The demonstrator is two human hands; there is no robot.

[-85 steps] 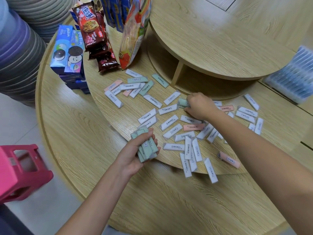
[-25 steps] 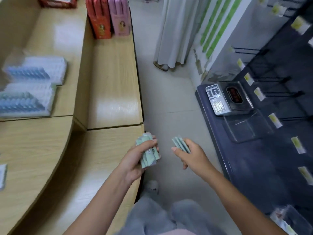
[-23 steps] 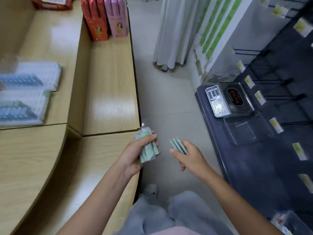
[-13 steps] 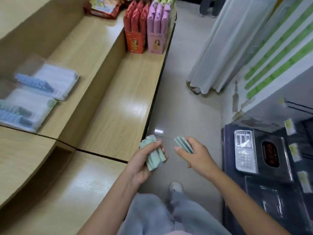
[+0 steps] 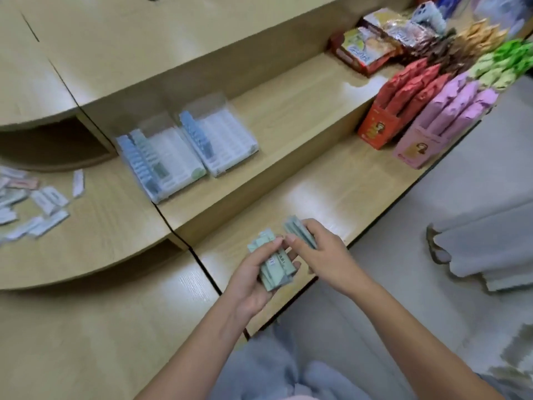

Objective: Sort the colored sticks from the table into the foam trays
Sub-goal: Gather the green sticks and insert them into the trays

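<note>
Fingers (image 5: 269, 247): left ones curled round a thick green stick bundle, thumb on top; right ones pinch a thinner green bundle.
Left hand (image 5: 251, 284): over the near edge of the lowest tier, grips big bundle (image 5: 275, 269); several mint-green sticks, ends uneven, print showing on one.
Right hand (image 5: 326, 255): just beside left hand, forefinger tip at left thumb, contact cannot tell; holds small bundle (image 5: 297, 230), which sticks out up-left past the knuckles.
Desk (image 5: 86, 327): light wood, stepped tiers; curved part on left meets straight part at a dark seam.
Loose sticks (image 5: 43, 200): scattered on curved middle tier, far left; mostly white or pale, one pinkish; blurred.
Left tray (image 5: 173, 166): on straight middle step, beyond the hands, well apart from them; blue row along its left edge, short green row next to that, remaining slots look white.
Right tray (image 5: 227, 140): just beside left tray, same step; blue row at left edge, remainder white; blurred.
Red box (image 5: 379, 129): upright on lowest step, far right end, tall red packets inside.
Pink box (image 5: 418, 147): just beside red box, tall pink packets inside.
Snacks (image 5: 375, 44): mixed packets on middle step, top right.
Floor (image 5: 418, 298): grey, right of desk; pale cloth (image 5: 490, 246) lying on it.
</note>
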